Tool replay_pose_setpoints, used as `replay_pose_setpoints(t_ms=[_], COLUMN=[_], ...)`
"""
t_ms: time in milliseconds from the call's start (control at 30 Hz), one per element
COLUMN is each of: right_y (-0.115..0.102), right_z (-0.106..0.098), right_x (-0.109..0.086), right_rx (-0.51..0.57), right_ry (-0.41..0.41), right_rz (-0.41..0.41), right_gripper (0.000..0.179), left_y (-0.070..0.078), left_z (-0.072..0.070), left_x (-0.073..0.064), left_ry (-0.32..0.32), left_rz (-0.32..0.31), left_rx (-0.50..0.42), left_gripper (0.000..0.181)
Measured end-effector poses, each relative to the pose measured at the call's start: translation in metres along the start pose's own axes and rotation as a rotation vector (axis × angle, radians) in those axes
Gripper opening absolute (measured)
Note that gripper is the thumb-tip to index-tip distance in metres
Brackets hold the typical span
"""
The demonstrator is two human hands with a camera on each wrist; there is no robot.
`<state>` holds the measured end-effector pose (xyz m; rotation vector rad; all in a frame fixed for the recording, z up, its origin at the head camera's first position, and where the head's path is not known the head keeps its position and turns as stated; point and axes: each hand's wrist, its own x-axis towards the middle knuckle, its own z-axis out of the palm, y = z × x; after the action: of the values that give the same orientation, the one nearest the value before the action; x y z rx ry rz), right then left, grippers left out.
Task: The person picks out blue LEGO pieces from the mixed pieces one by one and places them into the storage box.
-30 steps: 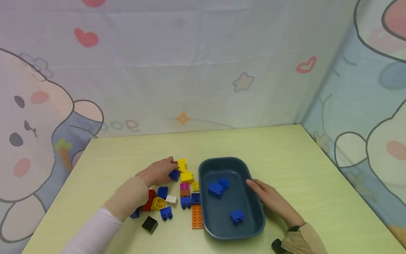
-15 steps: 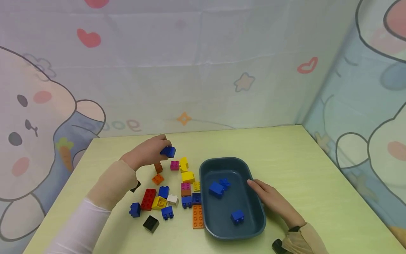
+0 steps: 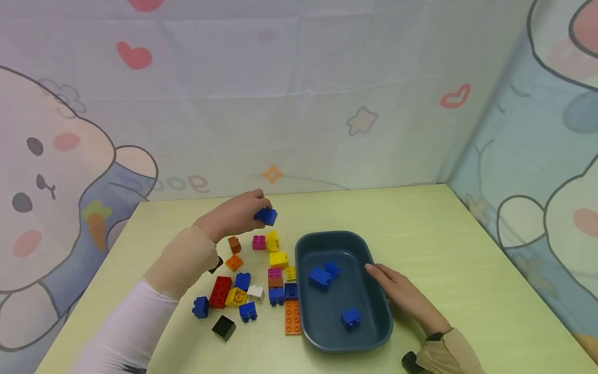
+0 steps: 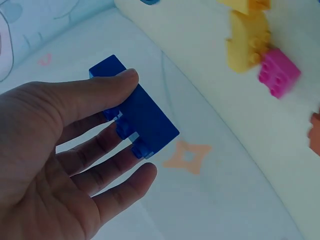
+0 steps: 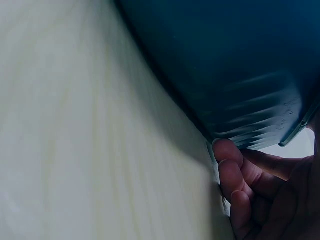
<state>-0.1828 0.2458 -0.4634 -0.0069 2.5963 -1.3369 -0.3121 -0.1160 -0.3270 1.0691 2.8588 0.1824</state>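
My left hand (image 3: 233, 214) pinches a blue toy building brick (image 3: 266, 216) above the far part of the table. In the left wrist view the thumb lies across the side of the same blue brick (image 4: 150, 120), with the fingers at its studs. My right hand (image 3: 403, 293) holds the right side of a dark teal tray (image 3: 322, 317), its thumb over the rim. From the right wrist, curled fingers (image 5: 231, 172) show low against the tray's outer wall (image 5: 200, 60). Inside the tray lie a blue brick (image 3: 320, 279), a star-shaped blue piece (image 3: 332, 268) and another blue brick (image 3: 350, 318).
Loose bricks spread left of the tray: a red one (image 3: 220, 292), a white one (image 3: 255, 293), a black one (image 3: 224, 328), a long orange one (image 3: 293, 318), a pink one (image 3: 259, 242) and several others. A printed cloth (image 3: 299, 104) hangs behind the table (image 3: 444, 234).
My left hand has lifted the blue brick from the far end of the pile, up and away, then shifted right with it. My right hand and the tray stay put.
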Motion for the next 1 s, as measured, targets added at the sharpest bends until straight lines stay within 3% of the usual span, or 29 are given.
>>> replay_pose_setpoints(t_ms=[133,300,500,767,1000], right_y=[0.000,0.000,-0.002,-0.006,-0.003], right_z=[0.001,0.001,0.003,0.006,0.006], right_x=[0.000,-0.001,0.001,0.002,-0.001], right_rx=[-0.002,0.000,0.000,0.017,0.014], right_ry=[-0.001,-0.004,-0.001,-0.013,-0.002], right_rz=[-0.001,-0.001,-0.013,-0.016,-0.001], right_gripper=[0.089,0.089,0.086,0.086,0.081], left_y=[0.021,0.060,0.096,0.111,0.121], left_z=[-0.003,-0.006,-0.003,0.012,0.038], left_x=[0.018,0.041,0.061,0.068,0.073], left_ry=[0.011,0.011,0.007,-0.036,-0.078], left_rz=[0.068,0.146,0.229,0.250,0.262], left_rx=[0.027,0.047,0.042,0.067,0.085], left_gripper=[0.040,0.039,0.037,0.037,0.035])
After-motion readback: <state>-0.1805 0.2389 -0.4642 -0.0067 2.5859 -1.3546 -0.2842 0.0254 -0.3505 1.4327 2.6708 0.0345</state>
